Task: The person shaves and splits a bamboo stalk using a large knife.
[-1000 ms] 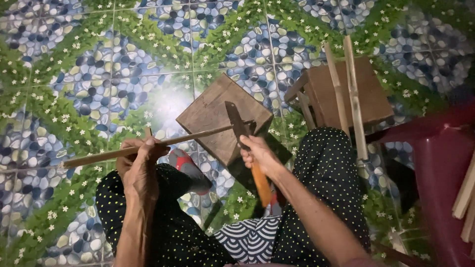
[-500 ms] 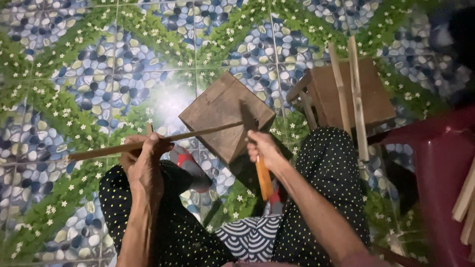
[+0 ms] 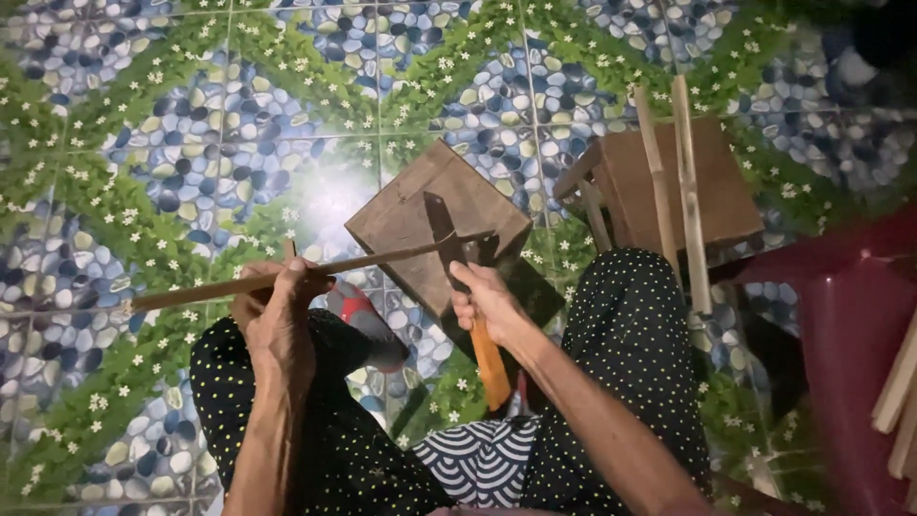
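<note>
Over the wooden block (image 3: 420, 215), the left hand (image 3: 277, 311) grips a bamboo strip (image 3: 287, 275) level; the right hand (image 3: 492, 301) clamps an orange-handled knife (image 3: 468, 287). Its blade meets the strip's end, seemingly to split it.

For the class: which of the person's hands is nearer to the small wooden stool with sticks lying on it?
Right. The right hand, gripping the orange-handled knife, sits just left of the stool. The left hand holds the long stick farther left.

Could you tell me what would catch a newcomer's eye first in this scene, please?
At the centre, the right hand grips an orange-handled knife, its blade set against a long thin stick held level by the left hand, above a wooden block. All around lies the vivid pebble-and-flower floor; a wooden stool stands at upper right.
</note>
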